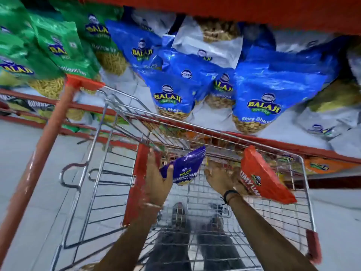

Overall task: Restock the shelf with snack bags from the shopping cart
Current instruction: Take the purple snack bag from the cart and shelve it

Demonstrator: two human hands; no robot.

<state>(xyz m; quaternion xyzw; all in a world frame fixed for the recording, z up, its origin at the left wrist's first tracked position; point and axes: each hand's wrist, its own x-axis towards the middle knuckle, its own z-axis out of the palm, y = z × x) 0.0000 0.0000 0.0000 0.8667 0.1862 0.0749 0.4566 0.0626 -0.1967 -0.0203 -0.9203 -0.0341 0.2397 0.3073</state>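
Note:
My left hand (156,178) grips a purple snack bag (185,167) over the wire shopping cart (101,173). My right hand (222,178), with a black band on the wrist, holds a red-orange snack bag (263,178) tilted above the cart's right side. Both bags hang above the cart basket, below the shelf. The shelf (293,149) ahead carries blue snack bags (257,98) in the middle and green snack bags (64,47) on the left.
A red shelf edge (254,10) runs overhead. The cart's orange handle bar (43,145) slants down the left. Lower shelves hold orange packs (320,166). Grey floor lies to the left; my shoes show through the cart's mesh bottom.

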